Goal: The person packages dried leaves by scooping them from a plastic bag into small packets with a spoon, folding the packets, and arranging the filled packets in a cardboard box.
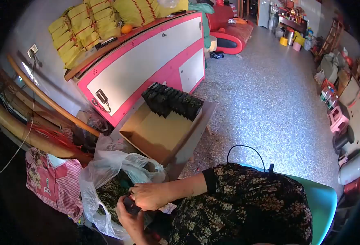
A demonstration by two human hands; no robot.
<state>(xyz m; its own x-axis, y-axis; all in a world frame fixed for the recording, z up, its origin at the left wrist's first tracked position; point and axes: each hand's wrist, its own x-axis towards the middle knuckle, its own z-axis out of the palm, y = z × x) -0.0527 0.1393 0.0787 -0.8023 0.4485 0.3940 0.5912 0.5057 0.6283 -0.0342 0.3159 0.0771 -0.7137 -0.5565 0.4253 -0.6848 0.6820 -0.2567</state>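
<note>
My left hand [127,219] is closed round a small dark block-like object [131,206]; its kind is hard to make out. My right hand [149,196] bends over its top, fingers pinched together; whatever is between them is hidden. Both hands are above the edge of a clear plastic bag [100,183] holding loose greenish-brown material [112,194]. Beyond them stands an open cardboard box [159,132]. Several dark, block-like pieces with greenish tops [171,101] are packed in rows at its far end.
A pink-and-white cabinet [147,53] stands behind the box, with stacked yellow bundles [84,28] on top. A checked pink bag [53,179] lies left of the plastic bag. Wooden poles [51,94] lean at the left. A turquoise chair [325,200] is under me.
</note>
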